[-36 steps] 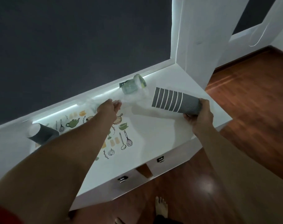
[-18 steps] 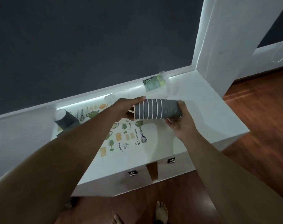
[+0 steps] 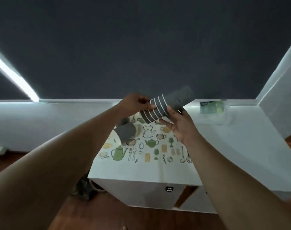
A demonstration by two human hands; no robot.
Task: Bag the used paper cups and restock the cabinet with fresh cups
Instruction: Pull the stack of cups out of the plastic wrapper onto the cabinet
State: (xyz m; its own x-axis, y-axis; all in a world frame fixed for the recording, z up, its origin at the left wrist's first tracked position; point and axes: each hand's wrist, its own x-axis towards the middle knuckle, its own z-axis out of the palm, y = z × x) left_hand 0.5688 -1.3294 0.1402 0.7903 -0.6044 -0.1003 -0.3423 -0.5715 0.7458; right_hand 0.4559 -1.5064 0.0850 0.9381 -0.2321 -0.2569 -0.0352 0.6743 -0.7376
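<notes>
A nested stack of grey paper cups (image 3: 170, 104) with white rims is held tilted above the white cabinet top (image 3: 232, 146). My right hand (image 3: 179, 125) cradles the stack from below. My left hand (image 3: 134, 103) pinches the rim end of the stack at its left. One single grey cup (image 3: 125, 132) lies on its side on the cabinet, just below and left of the stack, partly hidden by my left forearm.
A clear plastic bag with a green-labelled packet (image 3: 211, 107) lies at the back right of the cabinet. A mat printed with kitchenware drawings (image 3: 149, 146) covers the top. A dark bag (image 3: 84, 188) sits on the wooden floor beside the cabinet. The white wall corner (image 3: 280, 105) stands right.
My left hand left the plastic bag and came onto the stack's rim end. Both hands lifted the stack higher. The view swung left.
</notes>
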